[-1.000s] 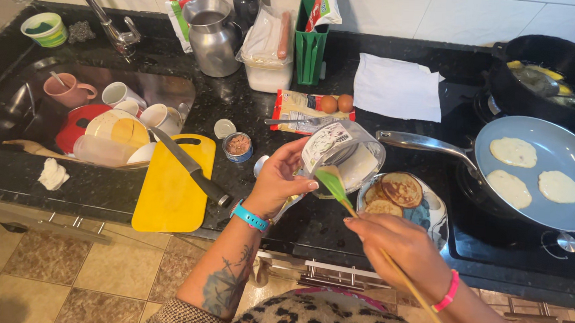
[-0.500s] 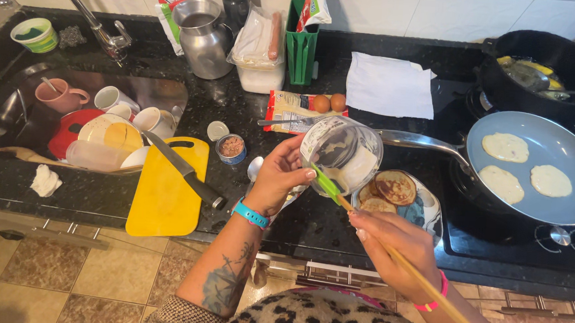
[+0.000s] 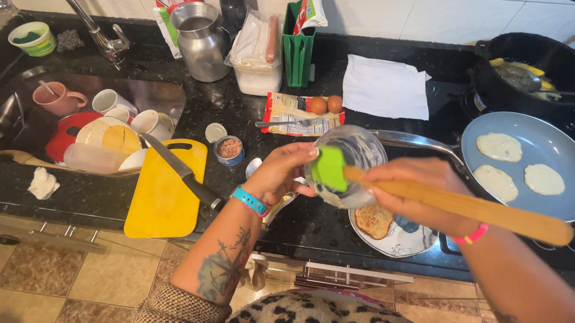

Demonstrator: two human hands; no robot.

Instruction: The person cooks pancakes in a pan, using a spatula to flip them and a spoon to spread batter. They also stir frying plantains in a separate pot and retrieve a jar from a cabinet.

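2 hands are up over the front edge of the black stone table point(image 3: 191, 106), both busy. The left hand point(image 3: 280, 174) is clamped around the rim and side of a clear glass bowl point(image 3: 347, 162), tipped so its open mouth faces the person. The right hand point(image 3: 416, 186) is closed tight on the long wooden handle of a green-bladed spatula point(image 3: 330, 167), and that blade sits inside the bowl against the near wall. The handle's long axis runs off to the right and slightly down, ending well past the wrist with its pink band.

The bowl sits between the 2 hands, held in the air just above a white patterned plate point(image 3: 399, 238) carrying 1 browned pancake point(image 3: 373, 220). To the right lies the light blue frying pan point(image 3: 567, 205) with 3 pale pancakes in it; the right hand is the nearer one to it, and the pan's steel handle runs back toward the bowl. Behind the pan stands a black pot point(image 3: 540, 60).

To the left, a yellow cutting board point(image 3: 162, 194) with a black-handled knife point(image 3: 180, 171) across it, a small open tin point(image 3: 229, 149), then the sink point(image 3: 10, 121) stacked with cups and plates. At the back, 2 eggs point(image 3: 326, 105) rest on a packet beside a white cloth point(image 3: 385, 88).
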